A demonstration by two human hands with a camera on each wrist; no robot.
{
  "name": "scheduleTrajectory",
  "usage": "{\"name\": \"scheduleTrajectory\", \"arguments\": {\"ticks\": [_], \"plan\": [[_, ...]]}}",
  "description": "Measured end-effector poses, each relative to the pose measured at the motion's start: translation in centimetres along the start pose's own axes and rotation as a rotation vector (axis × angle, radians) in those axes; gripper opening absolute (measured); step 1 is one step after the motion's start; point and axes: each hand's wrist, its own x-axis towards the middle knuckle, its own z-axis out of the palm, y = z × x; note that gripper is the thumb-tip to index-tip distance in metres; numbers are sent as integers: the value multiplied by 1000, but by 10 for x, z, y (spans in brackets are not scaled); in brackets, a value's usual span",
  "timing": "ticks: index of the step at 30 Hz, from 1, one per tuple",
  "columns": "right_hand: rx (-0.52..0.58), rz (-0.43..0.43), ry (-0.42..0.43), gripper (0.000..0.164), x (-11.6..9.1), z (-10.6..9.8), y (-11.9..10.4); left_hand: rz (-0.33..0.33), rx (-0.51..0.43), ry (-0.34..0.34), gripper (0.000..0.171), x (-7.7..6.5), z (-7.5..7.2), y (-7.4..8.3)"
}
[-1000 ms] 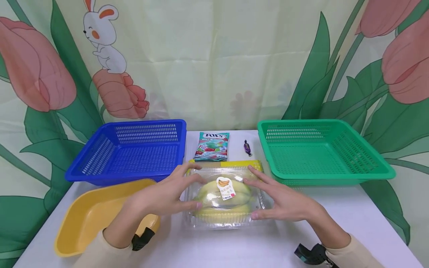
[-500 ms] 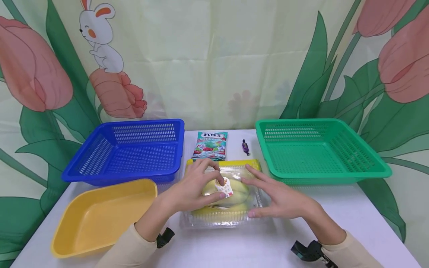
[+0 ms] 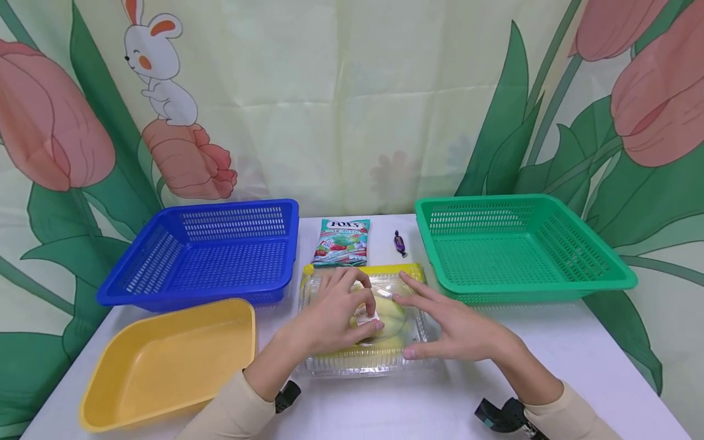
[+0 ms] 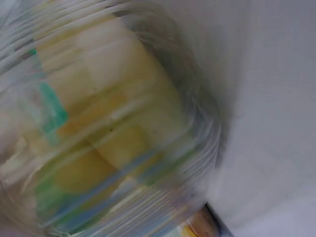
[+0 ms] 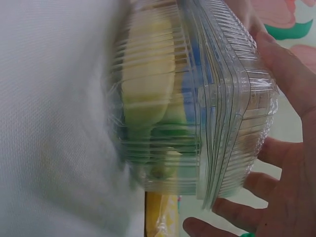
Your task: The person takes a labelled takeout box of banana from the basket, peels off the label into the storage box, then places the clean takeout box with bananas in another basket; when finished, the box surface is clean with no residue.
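Note:
A clear plastic clamshell box [image 3: 374, 370] holds yellow-green bananas [image 3: 392, 318] and sits at the middle front of the table. My left hand [image 3: 334, 313] reaches over the lid, fingers bent and thumb extended, partly covering the white sticker [image 3: 364, 316] on top. A gap shows between thumb and forefinger. Against the lid's right side, my right hand [image 3: 459, 324] rests with spread fingers, its thumb near the front right corner. In the right wrist view, the fingers [image 5: 266, 153] lie along the ridged lid edge. The left wrist view shows the box [image 4: 123, 123] blurred.
A yellow package [image 3: 396, 269] shows behind the box. Farther back lie a teal Fox's candy bag [image 3: 342, 242] and a purple wrapped candy [image 3: 399, 244]. A blue basket [image 3: 198, 297] and yellow tub [image 3: 165, 324] stand left, a green basket [image 3: 539, 287] right.
My left hand has moved right from the box's left edge to over the lid and sticker, its fingers bending more. My right hand stays at the right side, and the box has hardly moved.

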Motion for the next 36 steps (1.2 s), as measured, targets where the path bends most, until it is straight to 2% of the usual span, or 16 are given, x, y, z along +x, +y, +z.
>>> {"name": "scheduleTrajectory", "arguments": {"ticks": [6, 14, 17, 22, 27, 31, 36], "plan": [[24, -2, 5, 84, 1, 2, -1, 12, -57, 4, 13, -2, 1, -2], [42, 1, 8, 83, 2, 3, -1, 1, -167, -18, 12, -4, -4, -4], [40, 5, 13, 84, 1, 3, -1, -11, -156, -26, 14, -3, -5, -5], [35, -7, 21, 83, 1, 3, 0, -51, -75, -69, 21, -1, -6, -4], [33, -9, 23, 82, 0, 3, 1, -20, -48, -91, 22, -1, -6, -3], [38, -6, 21, 81, 0, 3, 2, 8, -95, -63, 18, -1, -5, -5], [47, 3, 24, 80, 0, 4, 2, 38, -181, 76, 14, -2, -2, -9]]}}
